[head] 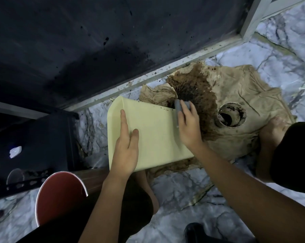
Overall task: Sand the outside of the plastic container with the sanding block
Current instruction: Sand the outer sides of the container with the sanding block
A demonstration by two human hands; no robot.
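A pale yellow plastic container (153,130) lies tilted in front of me, one broad outer face turned up. My left hand (126,146) rests flat on the lower left of that face, fingers spread and pointing away from me. My right hand (188,125) grips a grey sanding block (180,105) and presses it against the container's upper right edge. Dark specks dot the face near its far edge.
A stained tan cloth (232,106) covers the marble floor (179,186) under and right of the container, with a dark brown patch (193,88) and a small round cup (231,114) on it. A red round bucket (60,195) stands lower left. A dark panel (95,41) with a metal frame rises behind.
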